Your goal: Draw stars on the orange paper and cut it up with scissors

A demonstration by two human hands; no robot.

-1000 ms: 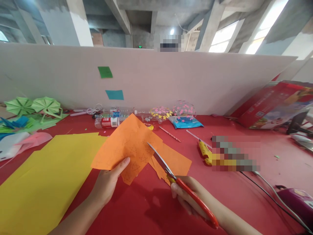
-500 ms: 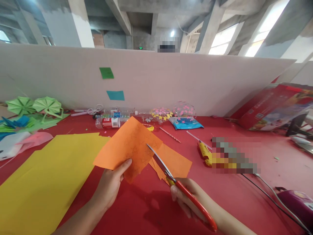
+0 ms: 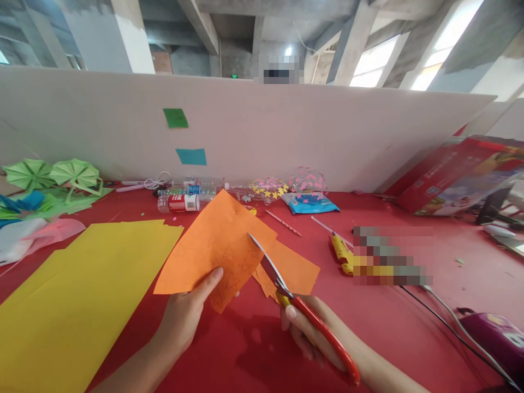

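My left hand (image 3: 196,295) pinches the lower edge of an orange paper sheet (image 3: 204,234), its thumb on the face and the other fingers mostly hidden behind. Faint stars are drawn in pencil on the sheet. In my right hand (image 3: 311,322) are scissors (image 3: 327,335) with red handles. Their blades point up and left and lie at the right edge of the sheet, one blade in front of it. More orange paper (image 3: 297,267) lies on the table behind the scissors, with some cut pieces partly hidden by the blades.
Yellow paper (image 3: 90,284) covers the left of the red table (image 3: 254,365). A yellow glue gun (image 3: 343,254) and cables lie right. Along the white partition (image 3: 286,125) are a plastic bottle (image 3: 178,203), star-covered clear domes (image 3: 268,188), a blue packet (image 3: 311,203) and green paper fans (image 3: 76,172).
The orange sheet has turned and tilted slightly, and the scissor blades have shifted a little against its right edge. My left hand keeps its hold; the view has moved slightly.
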